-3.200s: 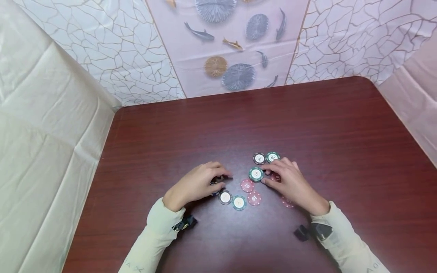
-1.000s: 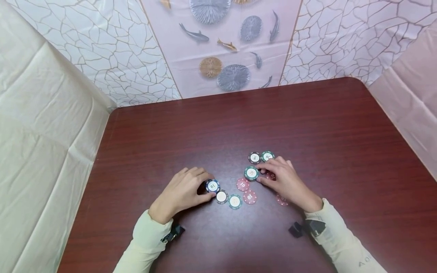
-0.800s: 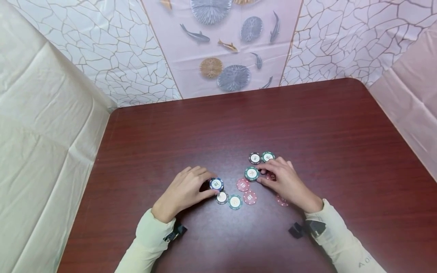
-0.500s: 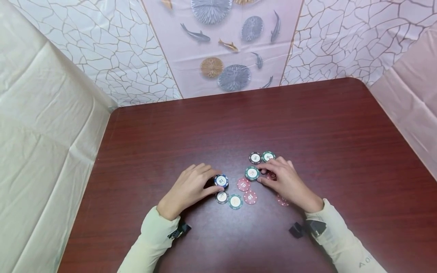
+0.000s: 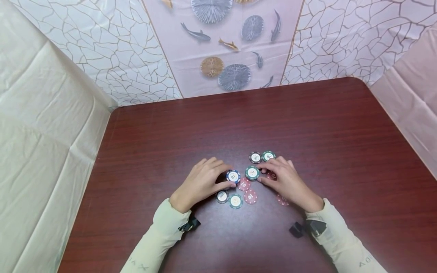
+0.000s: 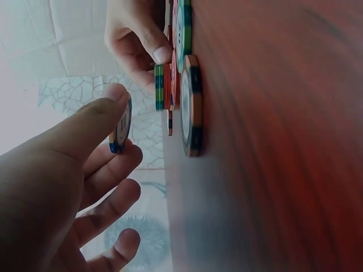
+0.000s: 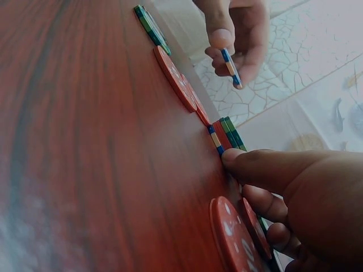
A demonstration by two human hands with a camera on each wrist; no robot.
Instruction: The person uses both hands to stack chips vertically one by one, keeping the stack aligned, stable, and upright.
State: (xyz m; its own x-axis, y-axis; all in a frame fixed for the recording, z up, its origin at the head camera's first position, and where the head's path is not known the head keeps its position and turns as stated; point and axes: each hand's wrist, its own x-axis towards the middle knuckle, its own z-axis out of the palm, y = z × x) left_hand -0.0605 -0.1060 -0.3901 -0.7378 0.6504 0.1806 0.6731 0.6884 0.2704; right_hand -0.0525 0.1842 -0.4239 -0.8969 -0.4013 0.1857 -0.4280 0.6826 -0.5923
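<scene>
My left hand (image 5: 201,184) pinches a blue-edged poker chip (image 5: 233,176) marked 10 between thumb and fingertips. The left wrist view has that chip off the table, apart from the others. Just to its right, my right hand (image 5: 290,182) grips a short stack of poker chips (image 5: 252,173) by its side. Green chips top this stack, with red below and a blue one (image 7: 216,140) at the bottom, resting on the table. Two red chips (image 5: 250,196) lie close in front of the stack. Part of another red chip (image 5: 272,175) shows under the right fingers.
A black chip (image 5: 255,157) and a green chip (image 5: 268,156) lie behind the stack. Nearer me are another black chip (image 5: 222,196) and green chip (image 5: 236,201). A red chip (image 5: 282,200) sits by the right wrist. Patterned cloth (image 5: 235,45) hangs beyond the brown table (image 5: 239,121).
My left hand has picked up the blue chip and carried it rightward and slightly away from me, close to the stack. The right hand stays on the stack, nearly still.
</scene>
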